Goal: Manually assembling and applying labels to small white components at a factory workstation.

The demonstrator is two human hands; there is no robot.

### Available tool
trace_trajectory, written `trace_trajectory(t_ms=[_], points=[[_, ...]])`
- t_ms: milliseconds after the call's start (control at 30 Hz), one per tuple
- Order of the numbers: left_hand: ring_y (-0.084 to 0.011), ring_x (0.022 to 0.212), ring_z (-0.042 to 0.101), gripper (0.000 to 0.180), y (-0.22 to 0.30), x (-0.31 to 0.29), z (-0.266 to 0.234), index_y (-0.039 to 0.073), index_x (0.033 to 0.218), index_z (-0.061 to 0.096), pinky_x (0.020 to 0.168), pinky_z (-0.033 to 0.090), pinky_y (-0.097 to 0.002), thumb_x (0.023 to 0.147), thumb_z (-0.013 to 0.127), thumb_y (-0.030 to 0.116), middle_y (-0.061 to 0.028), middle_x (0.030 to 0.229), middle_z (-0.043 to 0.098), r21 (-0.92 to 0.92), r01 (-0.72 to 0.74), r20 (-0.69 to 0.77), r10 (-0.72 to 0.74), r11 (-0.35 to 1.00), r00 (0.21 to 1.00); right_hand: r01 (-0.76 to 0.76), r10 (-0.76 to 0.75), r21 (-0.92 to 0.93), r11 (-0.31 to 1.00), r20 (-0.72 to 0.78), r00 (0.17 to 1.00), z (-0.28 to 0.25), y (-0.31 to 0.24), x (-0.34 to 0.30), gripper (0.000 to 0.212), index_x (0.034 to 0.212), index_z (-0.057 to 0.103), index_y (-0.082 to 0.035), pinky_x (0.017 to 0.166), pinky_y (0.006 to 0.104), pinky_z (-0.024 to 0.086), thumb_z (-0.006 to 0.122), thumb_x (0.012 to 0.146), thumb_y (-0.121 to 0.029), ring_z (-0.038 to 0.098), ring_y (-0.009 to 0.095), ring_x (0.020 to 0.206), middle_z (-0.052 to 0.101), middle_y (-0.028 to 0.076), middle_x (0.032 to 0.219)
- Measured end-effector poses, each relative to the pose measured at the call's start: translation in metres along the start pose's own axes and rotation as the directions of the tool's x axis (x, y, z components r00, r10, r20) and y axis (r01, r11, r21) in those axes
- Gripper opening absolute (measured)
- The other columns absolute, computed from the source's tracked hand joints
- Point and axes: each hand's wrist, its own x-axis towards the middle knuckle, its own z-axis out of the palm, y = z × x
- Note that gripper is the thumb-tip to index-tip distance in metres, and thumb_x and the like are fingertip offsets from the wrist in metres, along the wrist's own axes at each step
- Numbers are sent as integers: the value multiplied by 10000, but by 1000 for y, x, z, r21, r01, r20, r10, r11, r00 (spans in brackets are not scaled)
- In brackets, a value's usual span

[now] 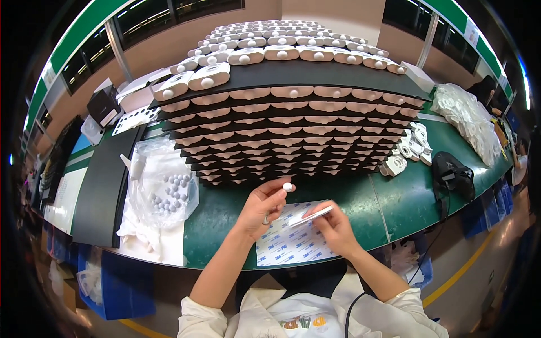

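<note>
My left hand (262, 207) is closed, pinching a small white ball (288, 187) between thumb and fingertips. My right hand (336, 229) grips a thin white flat piece (311, 216), seen nearly edge-on and tilted. The two held things are apart, a short way from each other. Beneath both hands lies a white sheet with blue print (288, 248). Straight ahead rises a tall stack of black boards (327, 78), with rows of white oval pieces (282, 52) between the layers and on top. Many of those pieces carry a white ball at the front.
On the left, a clear plastic bag (149, 169) holds several white balls, beside black boards (101, 194). To the right are loose white parts (414, 147), a black bag-like object (452, 177) with a cord, and a filled plastic bag (466, 121). Blue bins (127, 290) stand below the green table (220, 219).
</note>
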Motion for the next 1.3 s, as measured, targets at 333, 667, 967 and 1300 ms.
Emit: trace_trajectory(t_ms=[333,667,967,1300], points=[[-4,603,474,208,-6,-5,15,44,971,611,458,303,-153,778,673,90,20,784,605,381,-4,97,-36,924,995,-85,158,746,660,-26,987,-12,8,7,137,1061,486,-97,869,343,421,471,924,-106,525,172,995,546,60,1078],[-1,579,458,341,-12,-2,14,37,939,602,483,321,-144,634,748,-13,11,700,575,573,-205,156,141,793,978,-128,226,629,767,-78,971,-8,1,8,135,1058,472,-74,774,270,421,466,930,-118,528,118,898,555,32,1002],[-1,589,435,567,-1,-6,21,44,1072,521,535,348,-142,555,730,-56,39,700,503,440,-305,134,274,845,952,214,-216,64,975,32,976,-12,-72,35,143,923,562,-13,681,236,426,575,795,49,540,124,768,579,52,860],[-115,644,431,225,4,5,-10,7,991,494,387,269,-176,860,544,183,-57,771,464,-278,78,-182,-133,957,974,190,-189,-268,945,31,982,-2,-222,167,345,1091,509,78,544,186,414,607,819,-111,480,56,608,564,40,691]])
